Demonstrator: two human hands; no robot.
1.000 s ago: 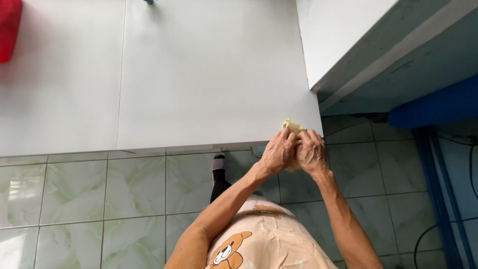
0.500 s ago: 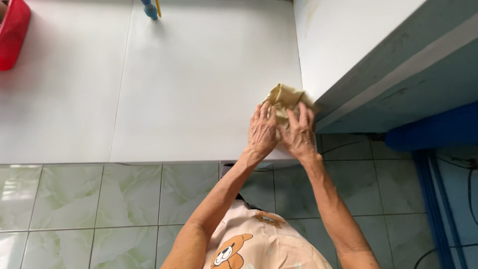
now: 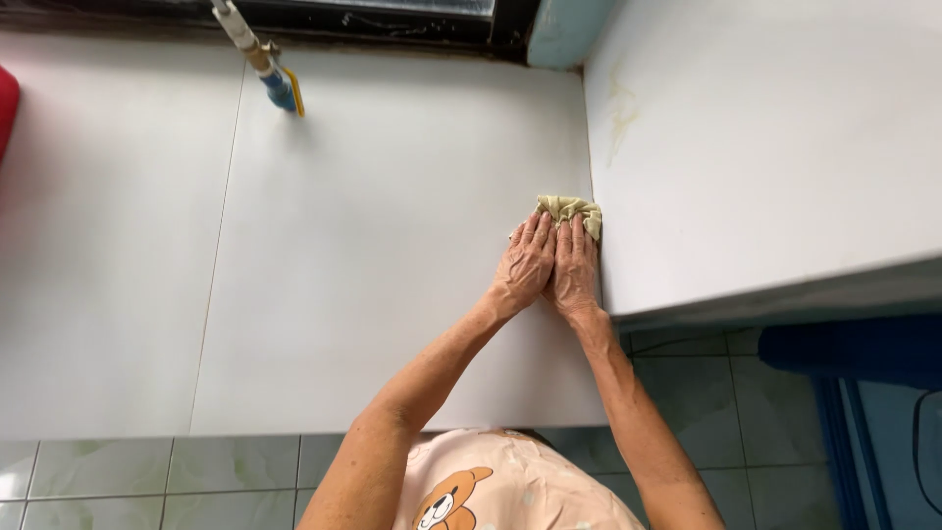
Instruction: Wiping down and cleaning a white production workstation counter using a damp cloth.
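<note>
Both hands lie flat and side by side on the white tabletop (image 3: 392,255), fingers stretched forward and pressing down on a small olive-green cloth (image 3: 570,209). The left hand (image 3: 527,267) covers the cloth's near left part, the right hand (image 3: 574,270) its near right part; neither is curled round it, they pin it under open palms and fingertips. Only the far edge of the cloth shows beyond the fingers, bunched and creased, lying right against the foot of the raised white block (image 3: 765,167) that stands along the right.

By its folds the cloth looks soft, limp and light; it should crumple under any grip and slide easily over this smooth surface, so a flat palm or a pinch of the bunched edge would both hold it. Nothing about it seems fragile.

The tabletop is glossy white tile with thin joints. A faint yellowish stain (image 3: 620,108) marks the raised block near its left edge. A blue-handled tap (image 3: 265,69) stands at the far side, and something red (image 3: 6,108) shows at the left border. Below lies a pale green tiled floor (image 3: 108,481).
</note>
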